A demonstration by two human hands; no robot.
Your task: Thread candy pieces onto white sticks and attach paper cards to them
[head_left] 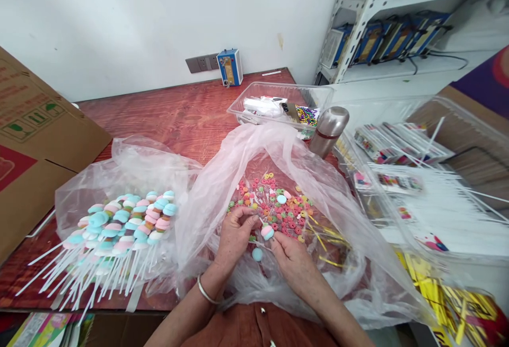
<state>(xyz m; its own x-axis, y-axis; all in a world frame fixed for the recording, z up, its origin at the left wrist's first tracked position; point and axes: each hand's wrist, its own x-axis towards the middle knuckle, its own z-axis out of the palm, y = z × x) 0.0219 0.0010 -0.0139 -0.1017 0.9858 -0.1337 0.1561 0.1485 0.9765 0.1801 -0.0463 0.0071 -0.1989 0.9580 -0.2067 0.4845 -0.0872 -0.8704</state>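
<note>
Over an open clear plastic bag [199,230], my right hand [292,257] grips a small pink-and-blue marshmallow candy [267,232] between thumb and fingers. My left hand [235,235] is pinched closed just beside it, at what may be a thin white stick; what the fingers hold is too small to make out. Loose ring candies [284,214] in pink, yellow, green and orange lie beyond my hands. Among them sits a pale blue-and-white marshmallow [281,199]. A round blue marshmallow [257,254] is below my hands. Gold twist ties [330,235] lie to the right.
At left, many marshmallow candies on white sticks [127,225] lie on plastic near a cardboard box [40,135]. Behind the bag stand a clear tray [246,89] and a steel flask [329,130]. A bin with white sticks [457,204] is at right.
</note>
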